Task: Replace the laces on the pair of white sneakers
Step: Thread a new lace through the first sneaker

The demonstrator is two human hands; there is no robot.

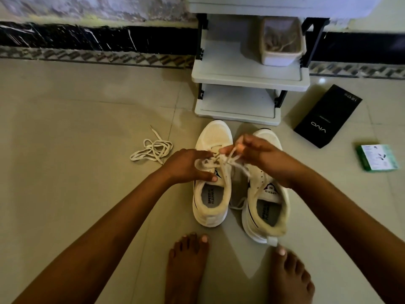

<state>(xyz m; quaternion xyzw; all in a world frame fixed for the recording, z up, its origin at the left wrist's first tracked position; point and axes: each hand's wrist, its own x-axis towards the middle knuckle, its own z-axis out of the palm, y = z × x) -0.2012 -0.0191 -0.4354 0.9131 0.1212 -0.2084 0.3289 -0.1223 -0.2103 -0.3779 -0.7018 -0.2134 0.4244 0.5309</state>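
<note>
Sneakers [238,183] sit on beige floor tiles [76,106] before a shelf rack [247,77].

sneakers [238,183] side by side before rack [247,77] | loose lace [151,149] left | boxes [328,116] right

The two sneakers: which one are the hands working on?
The left sneaker. Both hands, left and right, hold its lace above its tongue. The right sneaker stands beside it, not held.

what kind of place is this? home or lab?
Most likely a home, at floor level: glossy tiled floor, a small plastic shelf rack against the wall, and bare feet beside the white sneakers. Nothing lab-like shows.
</note>
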